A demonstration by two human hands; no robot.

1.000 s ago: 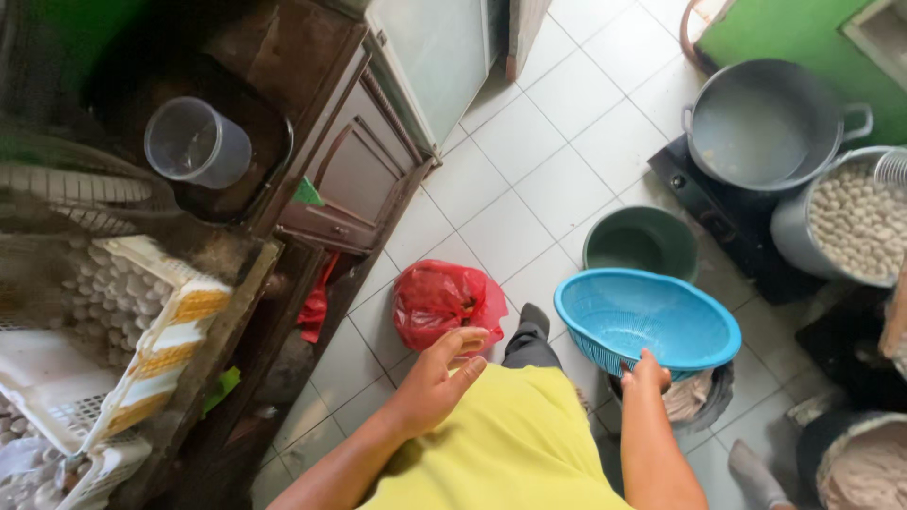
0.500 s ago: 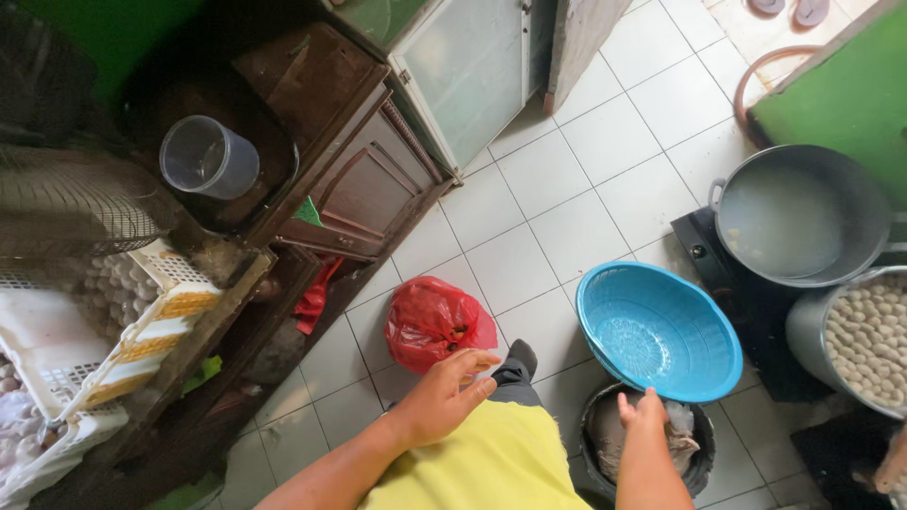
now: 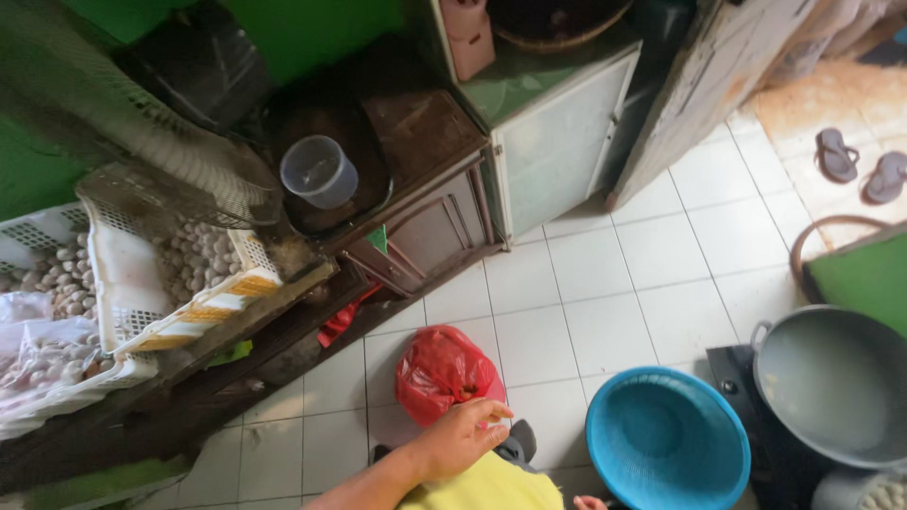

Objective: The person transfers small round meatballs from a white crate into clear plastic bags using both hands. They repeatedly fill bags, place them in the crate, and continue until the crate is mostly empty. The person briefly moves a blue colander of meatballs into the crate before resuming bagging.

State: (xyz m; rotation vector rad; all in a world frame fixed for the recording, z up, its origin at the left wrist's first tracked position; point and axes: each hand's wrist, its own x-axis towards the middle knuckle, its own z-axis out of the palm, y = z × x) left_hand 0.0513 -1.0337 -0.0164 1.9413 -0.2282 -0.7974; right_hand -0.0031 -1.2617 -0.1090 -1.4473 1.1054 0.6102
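the left hand [image 3: 463, 436], fingers loosely curled and grasping nothing, hovers by the crumpled red plastic bag [image 3: 442, 373] at lower centre; the round blue plastic colander [image 3: 666, 444] sits lower right, best gripped firmly at its rim. the right hand [image 3: 588, 502] barely shows; its grip cannot be told.

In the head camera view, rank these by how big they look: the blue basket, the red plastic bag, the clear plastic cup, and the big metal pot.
1. Metal pot, though cut off by the frame edge; close to the blue basket, so unsure.
2. Blue basket.
3. Red plastic bag.
4. Clear plastic cup, smallest; it sits farther from the camera.
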